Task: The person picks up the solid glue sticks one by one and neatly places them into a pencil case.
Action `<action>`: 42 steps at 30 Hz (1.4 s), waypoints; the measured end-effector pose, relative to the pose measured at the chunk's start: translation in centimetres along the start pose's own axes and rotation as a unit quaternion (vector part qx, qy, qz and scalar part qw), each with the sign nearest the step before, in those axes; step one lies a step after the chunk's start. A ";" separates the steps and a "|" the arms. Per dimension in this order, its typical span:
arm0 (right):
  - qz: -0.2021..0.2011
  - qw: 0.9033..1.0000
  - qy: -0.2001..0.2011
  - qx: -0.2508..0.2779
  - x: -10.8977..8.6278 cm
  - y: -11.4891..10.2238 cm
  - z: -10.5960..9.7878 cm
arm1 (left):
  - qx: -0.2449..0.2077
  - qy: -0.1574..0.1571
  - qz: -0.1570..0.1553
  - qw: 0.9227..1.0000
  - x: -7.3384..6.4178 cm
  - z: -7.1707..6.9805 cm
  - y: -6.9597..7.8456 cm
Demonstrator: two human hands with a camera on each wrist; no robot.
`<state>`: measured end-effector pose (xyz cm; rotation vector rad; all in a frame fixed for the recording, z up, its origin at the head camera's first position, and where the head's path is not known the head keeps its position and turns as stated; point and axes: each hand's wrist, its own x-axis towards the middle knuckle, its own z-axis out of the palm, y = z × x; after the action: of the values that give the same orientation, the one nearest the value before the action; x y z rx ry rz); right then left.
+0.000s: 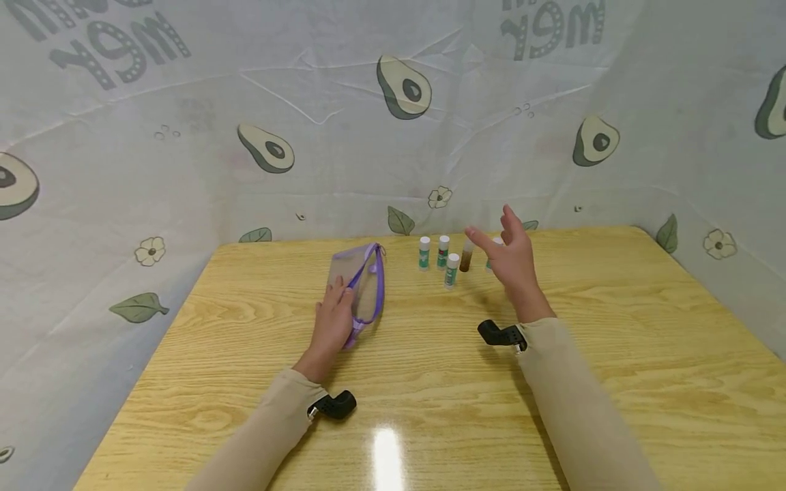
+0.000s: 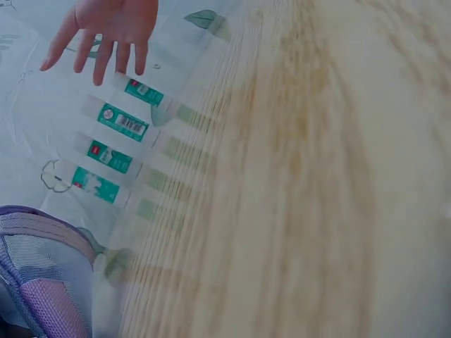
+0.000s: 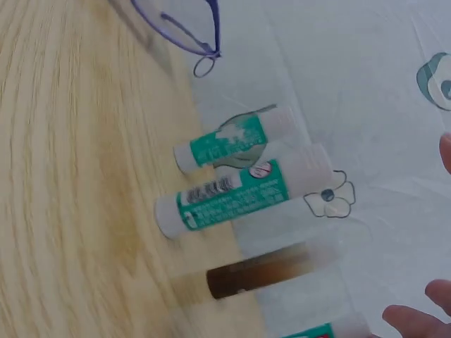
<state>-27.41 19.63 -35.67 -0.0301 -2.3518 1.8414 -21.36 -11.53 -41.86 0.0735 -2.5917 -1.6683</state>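
Note:
My left hand (image 1: 333,317) rests on the near left part of a mesh zip pouch (image 1: 368,293) with purple edging, fingers extended over it. The pouch's purple trim also shows in the left wrist view. My right hand (image 1: 514,262) is raised with fingers spread and holds nothing, just above a group of glue sticks. Several white-capped green glue sticks (image 1: 451,271) stand upright at the back of the table. Among them is a brown tube (image 3: 257,272) with a pale top. One glue stick (image 1: 490,264) is partly hidden behind the right hand.
The wood-grain table (image 1: 424,382) ends at the back against a pale hanging sheet (image 1: 344,191) printed with avocados, leaves and flowers. A black wrist camera (image 1: 334,405) is on the left sleeve, and another black wrist camera (image 1: 500,334) on the right.

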 end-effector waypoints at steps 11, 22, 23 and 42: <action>0.048 0.992 0.098 0.069 0.1 1.9 -0.1 | -0.020 -0.001 -0.019 1.000 -0.1 0.4 -0.2; 0.090 0.985 0.133 0.055 0.5 3.7 -0.3 | -0.024 -0.008 -0.027 0.999 -0.2 0.2 -0.1; 0.093 0.985 0.135 0.049 0.5 3.8 -0.2 | -0.024 -0.008 -0.027 0.999 -0.2 0.2 -0.1; 0.080 0.984 0.161 -0.007 0.7 5.0 0.7 | -0.022 -0.007 -0.005 1.000 -0.4 0.0 -0.3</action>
<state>-28.63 20.26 -40.56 -0.4943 -2.1883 1.7319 -20.93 -11.64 -42.14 0.0717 -2.5672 -1.7356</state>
